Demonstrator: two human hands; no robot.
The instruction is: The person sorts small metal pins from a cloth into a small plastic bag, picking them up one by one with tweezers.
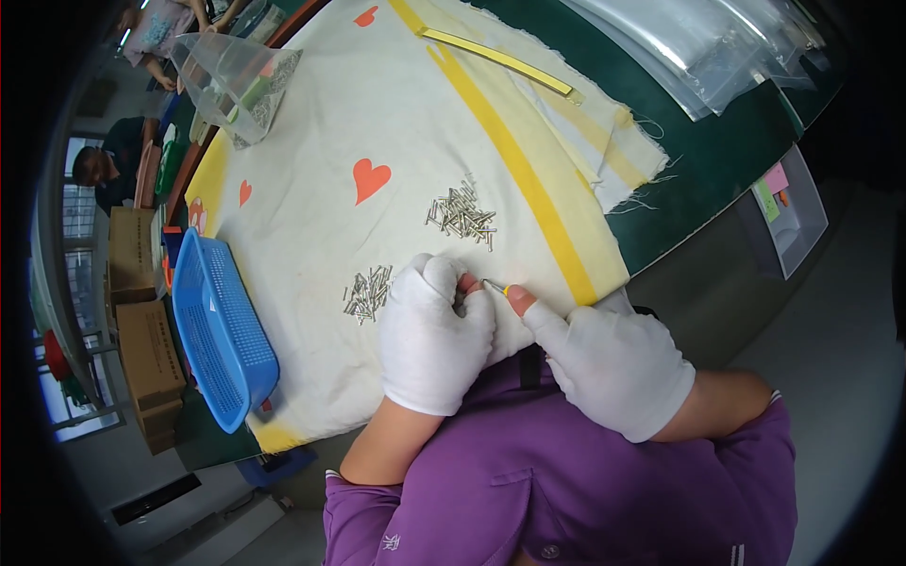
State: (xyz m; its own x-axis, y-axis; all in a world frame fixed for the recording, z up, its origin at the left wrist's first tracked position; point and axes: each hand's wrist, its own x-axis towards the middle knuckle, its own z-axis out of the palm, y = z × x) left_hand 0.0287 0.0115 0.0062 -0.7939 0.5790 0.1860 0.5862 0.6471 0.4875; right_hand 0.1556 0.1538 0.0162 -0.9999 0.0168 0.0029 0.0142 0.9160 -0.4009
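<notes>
Both my hands wear white gloves with bare fingertips showing. My left hand (pixel 436 335) is closed in a pinch near the table's front edge, its fingers curled around something I cannot make out. Facing it, my right hand (pixel 613 363) grips a small tool with a yellow handle and thin metal tip (pixel 496 287). The tip points at the left fingertips; whether it touches them I cannot tell. Just left of my left hand lies a small pile of short metal pins (pixel 366 294). A larger pile of similar pins (pixel 461 215) rests beyond my hands.
The cream cloth (pixel 311 208) with hearts covers the green table (pixel 679 208). At left is a blue plastic basket (pixel 222 330); farther back stands a clear bin of small metal parts (pixel 236 90). Clear plastic bags (pixel 689 52) lie far right. Other people work at the far left.
</notes>
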